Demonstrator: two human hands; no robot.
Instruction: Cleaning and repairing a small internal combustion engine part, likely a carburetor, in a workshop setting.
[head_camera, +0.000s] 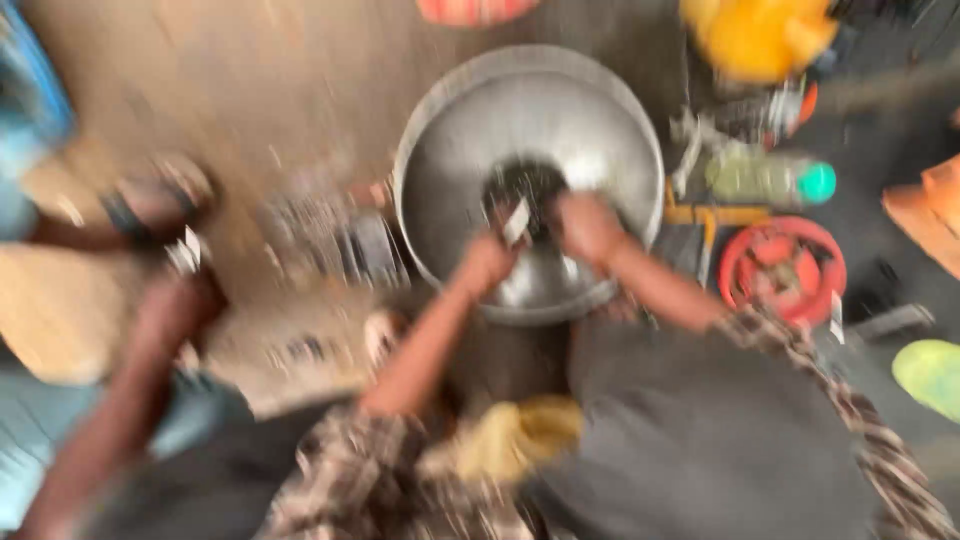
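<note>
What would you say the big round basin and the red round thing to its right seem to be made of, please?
The basin looks like bare metal, steel or aluminium: dull silver-grey with a soft sheen and a thin rolled rim. The red round thing looks like painted metal or plastic; motion blur leaves that open. Both hands, left hand and right hand, work at the basin's dark centre.

To my right, past the metal bowl, a clear plastic bottle with a green cap (768, 178) lies on its side on the floor, its pale contents blurred. Above it sits a bulky yellow plastic container (758, 36), cut off by the top edge. A small white tag (836, 317) hangs at the rim of a red round thing. Blur hides any labels; I see no signs or screens.
</note>
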